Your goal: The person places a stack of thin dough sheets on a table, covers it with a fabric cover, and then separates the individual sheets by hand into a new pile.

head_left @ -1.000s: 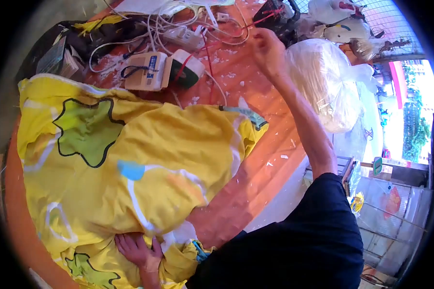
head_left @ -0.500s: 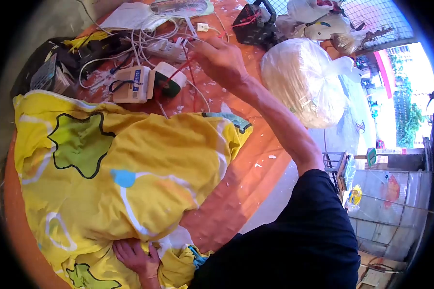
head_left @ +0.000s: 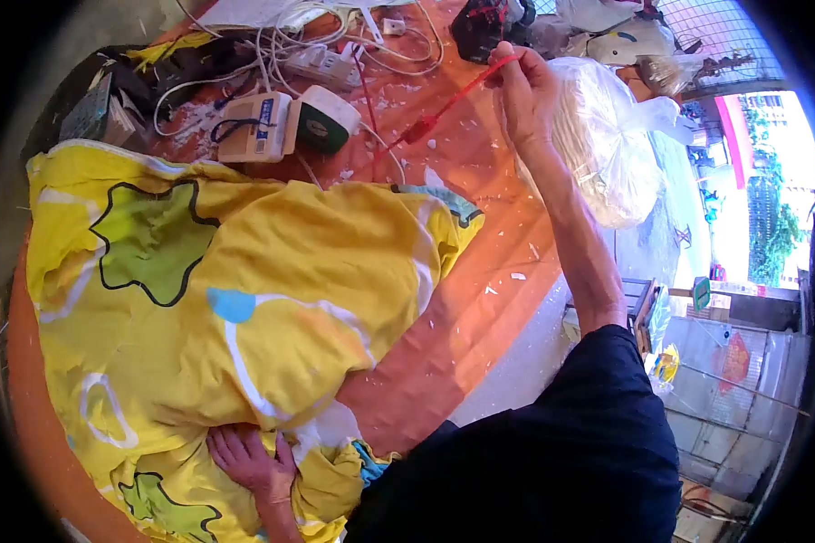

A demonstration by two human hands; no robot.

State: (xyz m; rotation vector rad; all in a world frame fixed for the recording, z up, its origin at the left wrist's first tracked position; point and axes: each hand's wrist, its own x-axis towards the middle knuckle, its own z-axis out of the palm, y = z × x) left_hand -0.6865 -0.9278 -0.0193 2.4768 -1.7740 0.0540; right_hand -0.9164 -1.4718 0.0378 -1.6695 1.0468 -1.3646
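The yellow cloth (head_left: 281, 348) lies spread over the orange worktop (head_left: 444, 353), its broad upper part loosely wrinkled and its near end rumpled into folds. At that near end the left hand (head_left: 254, 462) lies palm down, its fingers parted and extended, pressing on the fabric without gripping anything as far as shows; the folds may hide part of the thumb's contact. Just to the right of this hand, within the cloth's near folds, a patch of white material (head_left: 330, 427) is exposed.

Beyond the cloth's far right corner, the right hand (head_left: 527, 100) is raised, its fingers pinched together on one end of a red cord (head_left: 462, 97). The cord slants down toward the cloth's far edge in a fairly straight line, with a small red clump partway along; whether its lower end reaches the cloth cannot be told.

So far, the cord is in hand and stretched out, and the cloth is laid out under the left hand. Judging from how things lie, nothing is fastened yet: no red cord shows around the cloth, and the near folds remain loose. Past the far edge sit a beige box (head_left: 254, 131), a green-and-white box (head_left: 328, 122) and tangled white cables (head_left: 276, 41)
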